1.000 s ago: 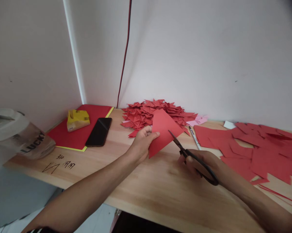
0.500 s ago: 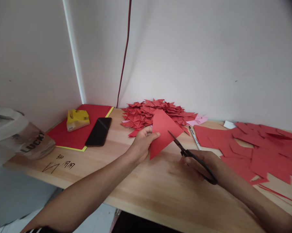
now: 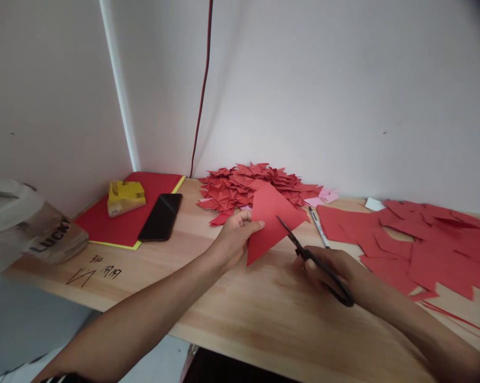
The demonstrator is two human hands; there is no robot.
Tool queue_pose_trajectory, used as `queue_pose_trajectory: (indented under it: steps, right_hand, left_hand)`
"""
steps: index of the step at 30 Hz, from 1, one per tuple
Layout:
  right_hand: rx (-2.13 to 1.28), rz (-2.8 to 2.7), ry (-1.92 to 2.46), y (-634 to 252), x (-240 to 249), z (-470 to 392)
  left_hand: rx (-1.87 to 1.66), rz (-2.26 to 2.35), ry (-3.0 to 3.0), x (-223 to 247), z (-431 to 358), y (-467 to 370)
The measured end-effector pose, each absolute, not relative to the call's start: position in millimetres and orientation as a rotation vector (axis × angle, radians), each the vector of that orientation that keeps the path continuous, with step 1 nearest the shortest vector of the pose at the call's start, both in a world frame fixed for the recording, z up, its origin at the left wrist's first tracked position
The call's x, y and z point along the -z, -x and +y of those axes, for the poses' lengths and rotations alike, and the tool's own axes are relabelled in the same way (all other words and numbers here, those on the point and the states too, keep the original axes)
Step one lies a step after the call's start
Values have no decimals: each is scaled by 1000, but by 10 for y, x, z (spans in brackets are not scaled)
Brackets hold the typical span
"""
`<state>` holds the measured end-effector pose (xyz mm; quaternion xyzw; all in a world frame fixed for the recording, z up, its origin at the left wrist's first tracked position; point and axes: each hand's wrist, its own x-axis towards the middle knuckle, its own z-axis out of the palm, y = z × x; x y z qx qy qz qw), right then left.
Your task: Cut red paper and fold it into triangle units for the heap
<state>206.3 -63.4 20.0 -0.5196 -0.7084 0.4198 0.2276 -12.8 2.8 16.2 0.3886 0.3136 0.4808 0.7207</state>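
Note:
My left hand (image 3: 239,234) pinches the left edge of a red sheet of folded-looking paper (image 3: 272,218), thumb on the front, holding it up above the table. The sheet is pointed at the bottom and at the right. Black-handled scissors (image 3: 291,230) are in my right hand (image 3: 323,271), fingers through the loops. Their blades lie across the lower right part of the paper, tips pointing up and left. Behind the paper is a heap of folded red paper pieces (image 3: 232,189).
Loose red paper sheets (image 3: 443,255) spread over the right of the wooden table (image 3: 264,319). A pen (image 3: 319,227) lies beside them. To the left are a phone (image 3: 160,217), a yellow packet (image 3: 126,198) on red sheets (image 3: 104,226), and a plastic cup (image 3: 52,234).
The right corner of the red paper reaches a little further right past the scissors. The whole view has shifted slightly; both hands keep their holds.

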Motion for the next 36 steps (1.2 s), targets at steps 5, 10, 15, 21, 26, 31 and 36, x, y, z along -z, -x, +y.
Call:
queue_pose_trajectory:
  steps: [5,10,15,21,26,31,36]
  right_hand:
    - [-1231,-1978,1478,-2050,-236,-638]
    - [-1252,-1989,1486,-2048,-264,-642]
    - [-1250,-2001,1480,-2052,-256,-634]
    - [-1256,-1989,1481,-2051,-272,-643]
    - [-1259,-2025,1486,-2038,-355,-674]
    - [-1262,-2053,1502,-2047,-411,-716]
    - [-1262,-2058,1455,-2076,-344,-701]
  left_hand:
    - [-1059,700,-862,-149,30,132]
    - [-1052,686,-874,-157,27,139]
    - [-1052,670,-877,-166,24,143]
    - [-1049,670,-883,-162,24,137]
    - [-1039,649,-889,-133,37,136]
    - [-1012,654,-870,-108,26,123]
    - [-993,653,-855,-105,9,116]
